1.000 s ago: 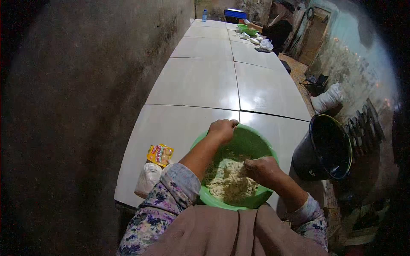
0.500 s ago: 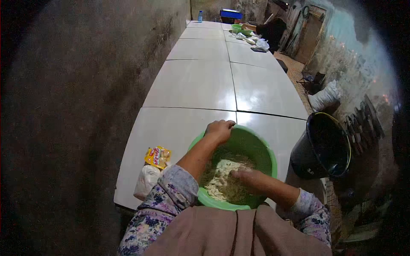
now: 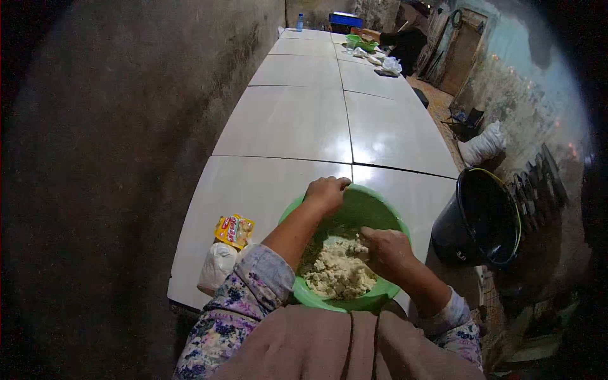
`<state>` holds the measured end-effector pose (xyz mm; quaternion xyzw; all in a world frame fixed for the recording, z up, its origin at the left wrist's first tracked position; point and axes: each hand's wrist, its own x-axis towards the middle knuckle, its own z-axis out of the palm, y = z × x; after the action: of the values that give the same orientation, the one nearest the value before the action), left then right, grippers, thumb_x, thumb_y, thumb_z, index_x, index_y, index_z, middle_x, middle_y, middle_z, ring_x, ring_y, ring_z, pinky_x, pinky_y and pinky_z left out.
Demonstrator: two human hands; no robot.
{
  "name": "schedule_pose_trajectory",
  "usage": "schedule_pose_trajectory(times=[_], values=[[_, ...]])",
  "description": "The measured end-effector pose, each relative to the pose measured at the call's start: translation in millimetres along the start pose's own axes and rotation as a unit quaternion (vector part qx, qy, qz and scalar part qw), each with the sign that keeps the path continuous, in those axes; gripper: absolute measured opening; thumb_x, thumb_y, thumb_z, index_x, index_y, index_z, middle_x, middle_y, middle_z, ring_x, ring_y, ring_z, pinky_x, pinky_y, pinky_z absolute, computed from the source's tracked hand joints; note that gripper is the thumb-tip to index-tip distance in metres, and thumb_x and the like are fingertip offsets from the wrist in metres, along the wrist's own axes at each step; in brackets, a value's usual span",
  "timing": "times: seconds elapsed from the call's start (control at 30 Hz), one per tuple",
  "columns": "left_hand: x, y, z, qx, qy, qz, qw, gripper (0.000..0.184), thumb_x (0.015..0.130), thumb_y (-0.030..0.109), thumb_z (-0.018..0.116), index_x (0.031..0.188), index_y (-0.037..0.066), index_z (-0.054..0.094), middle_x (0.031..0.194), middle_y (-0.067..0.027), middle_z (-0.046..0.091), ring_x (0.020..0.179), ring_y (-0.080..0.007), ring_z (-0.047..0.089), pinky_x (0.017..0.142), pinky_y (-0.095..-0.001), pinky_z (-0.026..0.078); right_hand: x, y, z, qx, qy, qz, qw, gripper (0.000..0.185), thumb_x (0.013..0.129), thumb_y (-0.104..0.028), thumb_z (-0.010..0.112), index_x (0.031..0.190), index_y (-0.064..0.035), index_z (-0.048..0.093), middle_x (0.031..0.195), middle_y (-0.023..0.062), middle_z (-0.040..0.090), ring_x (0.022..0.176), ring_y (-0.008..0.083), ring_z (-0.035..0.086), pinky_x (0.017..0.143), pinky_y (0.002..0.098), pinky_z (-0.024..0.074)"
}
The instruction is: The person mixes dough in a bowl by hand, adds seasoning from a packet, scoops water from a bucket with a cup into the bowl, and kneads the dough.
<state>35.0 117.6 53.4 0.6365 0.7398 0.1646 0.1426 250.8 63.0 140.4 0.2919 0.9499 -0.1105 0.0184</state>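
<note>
A green basin (image 3: 396,218) stands on the white tiled table in front of me. My left hand (image 3: 327,193) is closed over its far rim. Pale, crumbly dough (image 3: 341,269) lies in the bottom of the basin. Over the right side of the dough is my right hand (image 3: 387,250), its fingers curled in; what they hold, if anything, is hidden. Left of the basin, near my left sleeve, are a yellow packet (image 3: 234,230) and a clear bag of white powder (image 3: 218,266).
A large black bucket (image 3: 475,218) stands right of the table (image 3: 285,120). At the far end a person (image 3: 408,47) in dark clothes works at another green basin (image 3: 367,46), near white bags (image 3: 391,64) and a blue crate (image 3: 346,20). A white sack (image 3: 483,144) lies by the right wall.
My right hand moved left into the dough, blurred, then back to the right with curled fingers. The dough has shifted in shape. My left hand has stayed on the rim.
</note>
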Motion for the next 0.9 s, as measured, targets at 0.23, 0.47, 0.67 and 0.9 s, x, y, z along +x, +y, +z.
schedule_pose_trajectory(times=[0.23, 0.47, 0.67, 0.9], values=[[0, -5, 4, -0.024, 0.028, 0.018, 0.999, 0.028, 0.095, 0.032, 0.047, 0.118, 0.027, 0.063, 0.11, -0.0119, 0.064, 0.101, -0.0322, 0.061, 0.087, -0.0452, 0.048, -9, 6, 16, 0.201, 0.063, -0.048, 0.976, 0.026, 0.087, -0.003, 0.049, 0.113, 0.0005, 0.051, 0.095, 0.0263, 0.061, 0.089, 0.0442, 0.061, 0.075, 0.0489, 0.0491], [-1, -4, 5, -0.017, 0.03, 0.014, 0.999, 0.028, 0.095, 0.032, 0.047, 0.117, 0.027, 0.063, 0.105, -0.0117, 0.065, 0.098, -0.0325, 0.062, 0.083, -0.0455, 0.049, -10, 4, 28, 0.036, 0.015, 0.0, 0.999, 0.021, 0.088, -0.015, 0.054, 0.105, -0.0047, 0.055, 0.077, 0.0199, 0.064, 0.073, 0.0382, 0.065, 0.061, 0.0474, 0.0505], [0, -5, 7, -0.007, 0.043, 0.018, 0.999, 0.027, 0.095, 0.032, 0.047, 0.116, 0.028, 0.064, 0.105, -0.0115, 0.065, 0.098, -0.0323, 0.062, 0.084, -0.0458, 0.05, -9, 3, 19, -0.021, -0.047, -0.006, 0.999, 0.028, 0.086, -0.035, 0.061, 0.1, -0.0098, 0.061, 0.068, 0.015, 0.063, 0.071, 0.032, 0.066, 0.059, 0.0461, 0.0502], [2, -5, 6, -0.025, 0.026, 0.007, 0.999, 0.028, 0.094, 0.034, 0.048, 0.116, 0.029, 0.064, 0.104, -0.012, 0.065, 0.098, -0.032, 0.062, 0.084, -0.0454, 0.05, -7, 0, 70, 0.023, -0.108, -0.107, 0.988, 0.049, 0.076, -0.024, 0.067, 0.121, -0.0119, 0.052, 0.127, 0.0184, 0.049, 0.104, 0.038, 0.057, 0.082, 0.0437, 0.049]])
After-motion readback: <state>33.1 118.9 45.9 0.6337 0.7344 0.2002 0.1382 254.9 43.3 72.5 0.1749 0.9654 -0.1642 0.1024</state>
